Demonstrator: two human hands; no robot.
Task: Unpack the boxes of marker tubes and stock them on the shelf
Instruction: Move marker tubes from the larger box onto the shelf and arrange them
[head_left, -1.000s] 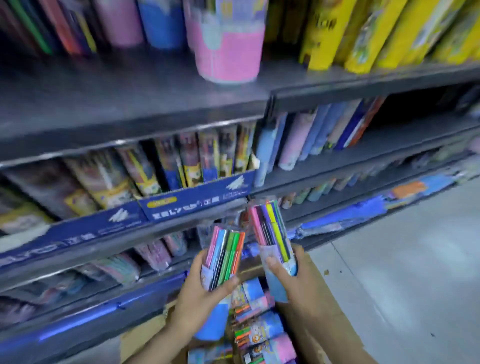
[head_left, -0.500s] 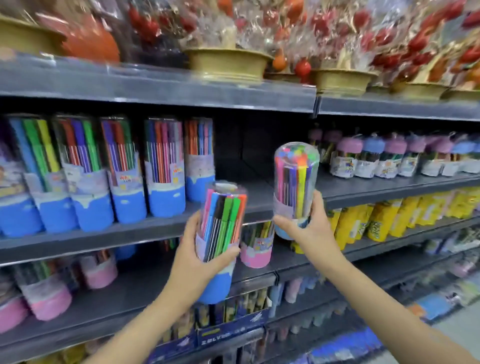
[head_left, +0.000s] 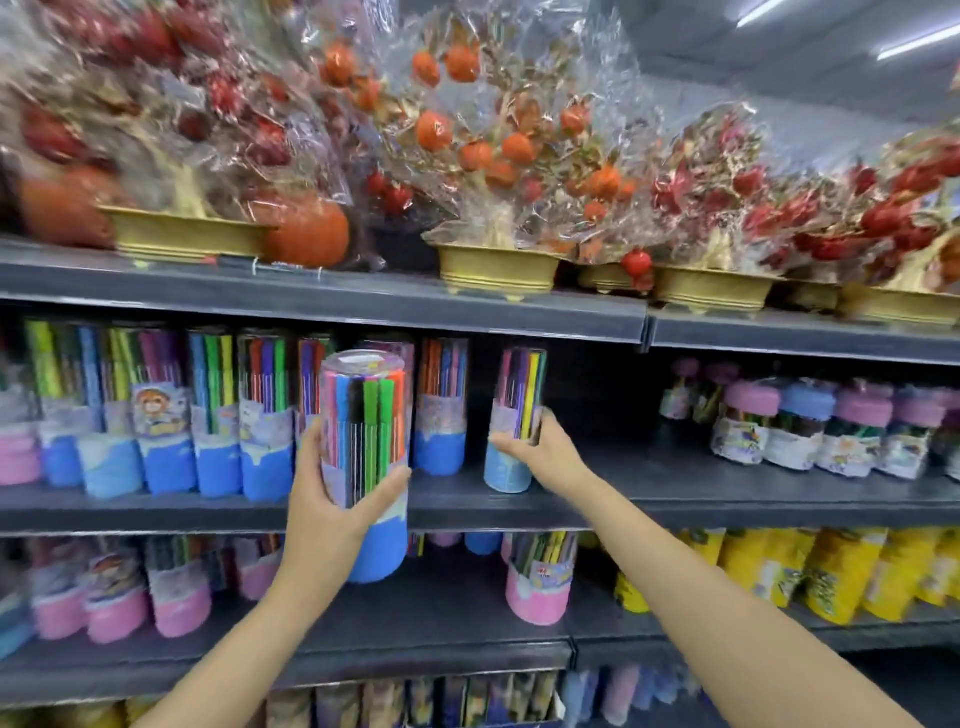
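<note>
Labels blur; left hand (head_left: 327, 499) grips a marker tube (head_left: 366, 457) before the shelf (head_left: 727, 499), right hand (head_left: 540, 447) clasps another tube (head_left: 514, 415) standing on it.

Dark shelf (head_left: 675, 493) with upright blue-based marker tubes (head_left: 218, 415)
</note>
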